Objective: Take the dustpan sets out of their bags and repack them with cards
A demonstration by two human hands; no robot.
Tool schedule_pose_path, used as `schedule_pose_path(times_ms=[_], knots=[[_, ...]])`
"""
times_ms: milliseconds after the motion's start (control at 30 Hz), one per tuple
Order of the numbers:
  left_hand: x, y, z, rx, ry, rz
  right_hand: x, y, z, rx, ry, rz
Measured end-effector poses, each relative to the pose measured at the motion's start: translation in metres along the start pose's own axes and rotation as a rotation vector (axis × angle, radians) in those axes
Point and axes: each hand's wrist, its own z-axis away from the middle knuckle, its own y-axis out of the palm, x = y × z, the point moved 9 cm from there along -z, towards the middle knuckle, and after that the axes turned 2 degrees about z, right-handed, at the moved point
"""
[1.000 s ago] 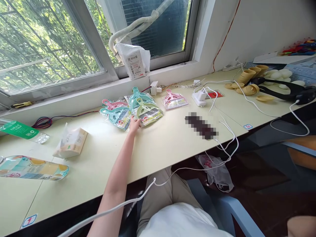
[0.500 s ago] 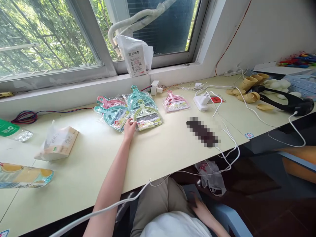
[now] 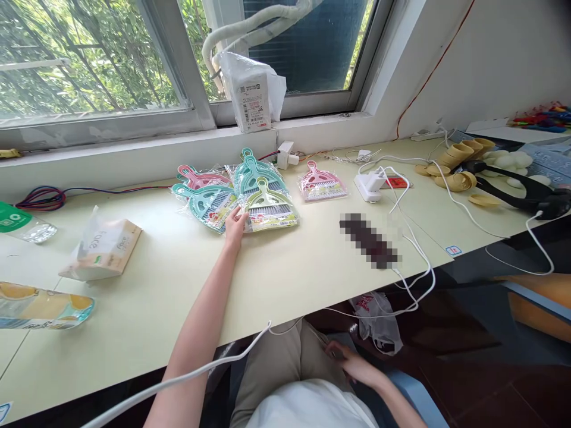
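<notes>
My left hand (image 3: 235, 226) pinches the lower left edge of a wrapped green brush-and-dustpan set (image 3: 270, 213). Left of it lies a teal set (image 3: 209, 202), partly over a pink set (image 3: 196, 177). Another teal set (image 3: 252, 171) is behind the green one. A separate pink set (image 3: 321, 183) rests to the right. My right hand (image 3: 341, 358) is over my lap by the thigh, its fingers loosely apart and holding nothing that shows.
A tissue pack (image 3: 107, 249) and two bottles are on the table's left. A blurred dark object (image 3: 369, 241), a white charger (image 3: 370, 185) and looping cables lie right, with yellow cups (image 3: 459, 156) and a black headset strap beyond. A wrapped box (image 3: 255, 107) stands on the sill.
The view has shifted slightly. My right hand has moved left and up onto my thigh. My left hand remains at the green set's edge.
</notes>
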Motion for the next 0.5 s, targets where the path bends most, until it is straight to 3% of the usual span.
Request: schedule_pose_path(times_ms=[100, 200, 300, 400, 500], knots=[[0.000, 0.002, 0.002, 0.023, -0.009, 0.082, 0.048, -0.019, 0.026, 0.217, -0.095, -0.094], [0.002, 0.004, 0.002, 0.031, -0.020, 0.193, 0.126, -0.056, 0.059, 0.188, -0.304, -0.034], [0.001, 0.008, 0.003, 0.084, -0.030, 0.307, 0.195, -0.083, 0.080, 0.158, -0.421, -0.010], [-0.004, 0.013, 0.004, 0.149, -0.031, 0.390, 0.256, -0.110, 0.071, 0.051, -0.571, 0.019], [-0.006, 0.013, 0.006, 0.171, -0.050, 0.419, 0.311, -0.141, 0.028, -0.085, -0.719, -0.048]])
